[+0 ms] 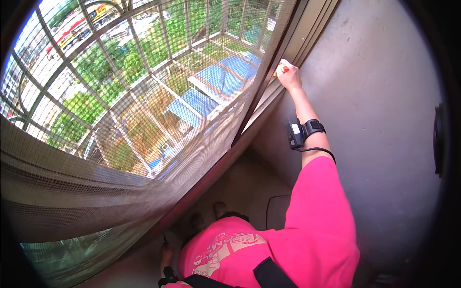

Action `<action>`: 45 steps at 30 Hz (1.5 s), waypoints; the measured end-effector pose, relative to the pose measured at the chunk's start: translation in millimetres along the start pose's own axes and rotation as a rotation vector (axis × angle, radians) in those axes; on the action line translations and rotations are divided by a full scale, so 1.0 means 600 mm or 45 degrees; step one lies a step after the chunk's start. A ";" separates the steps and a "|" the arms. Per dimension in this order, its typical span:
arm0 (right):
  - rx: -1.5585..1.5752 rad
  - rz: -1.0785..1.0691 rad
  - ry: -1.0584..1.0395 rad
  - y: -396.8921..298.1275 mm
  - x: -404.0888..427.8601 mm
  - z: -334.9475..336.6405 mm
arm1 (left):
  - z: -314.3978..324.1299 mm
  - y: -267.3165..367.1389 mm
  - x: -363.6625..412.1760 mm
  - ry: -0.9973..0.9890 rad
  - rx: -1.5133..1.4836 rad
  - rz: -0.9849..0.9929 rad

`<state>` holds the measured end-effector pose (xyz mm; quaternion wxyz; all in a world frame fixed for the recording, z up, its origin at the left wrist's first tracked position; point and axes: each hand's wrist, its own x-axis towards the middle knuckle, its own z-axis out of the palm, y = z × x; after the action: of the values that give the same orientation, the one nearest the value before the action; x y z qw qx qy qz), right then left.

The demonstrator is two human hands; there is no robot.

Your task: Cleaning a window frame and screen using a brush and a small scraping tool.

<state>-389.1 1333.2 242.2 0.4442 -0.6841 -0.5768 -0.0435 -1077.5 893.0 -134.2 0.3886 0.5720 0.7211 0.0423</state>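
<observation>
My right hand (290, 77) is closed in a fist on a small tool with a red handle end (285, 68), at the metal window frame (306, 32) beside the wall. Most of the tool is hidden in the fist. Low by my left side, my left hand (166, 252) is dim and partly lost in shadow. A thin dark object (165, 238) shows at its fingers, but I cannot tell how it is held. Between the hands spreads a large mesh screen (90, 194), hanging in loose folds at the lower left along a dark reddish-brown edge bar (236, 135).
Outside the mesh stands a barred window cage (151, 73), with blue roofing sheets (227, 73) and greenery far below. A grey wall (381, 108) rises at my right. A thin dark outline (267, 212) lies on the floor near my feet.
</observation>
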 end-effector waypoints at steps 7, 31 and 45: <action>-0.369 -0.136 -0.167 0.021 -0.045 0.010 | 0.011 -0.012 -0.016 -0.045 -0.024 -0.015; -0.284 0.384 -0.315 -0.089 0.003 0.074 | -0.024 0.050 -0.013 -0.008 -0.091 -0.025; -0.018 0.407 -0.186 0.002 0.007 0.078 | -0.099 0.181 -0.033 -0.086 -0.332 -0.309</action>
<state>-407.8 1367.1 215.7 0.3977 -0.7716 -0.4911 0.0734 -1026.6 935.9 -27.8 0.4859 0.4266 0.7597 0.0691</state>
